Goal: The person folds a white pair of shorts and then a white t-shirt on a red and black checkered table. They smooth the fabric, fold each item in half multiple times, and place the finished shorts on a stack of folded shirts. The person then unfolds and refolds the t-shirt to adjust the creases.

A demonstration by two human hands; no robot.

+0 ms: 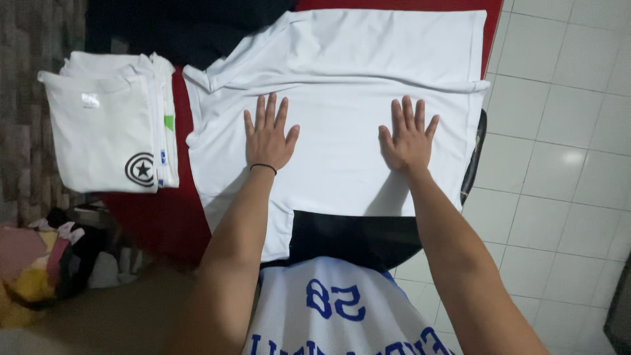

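A white T-shirt [348, 59] lies spread flat across a red-covered table [151, 217], partly folded with one side turned in. My left hand [268, 137] rests flat on the shirt with fingers apart, a thin black band at the wrist. My right hand [409, 138] presses flat on the shirt further right, fingers spread. Neither hand holds anything.
A stack of folded white shirts [108, 128] sits at the table's left, the top one with a round black star emblem. Dark cloth [184, 29] lies at the back. A pile of coloured clothes [39, 263] is low left. White floor tiles [559, 164] run along the right.
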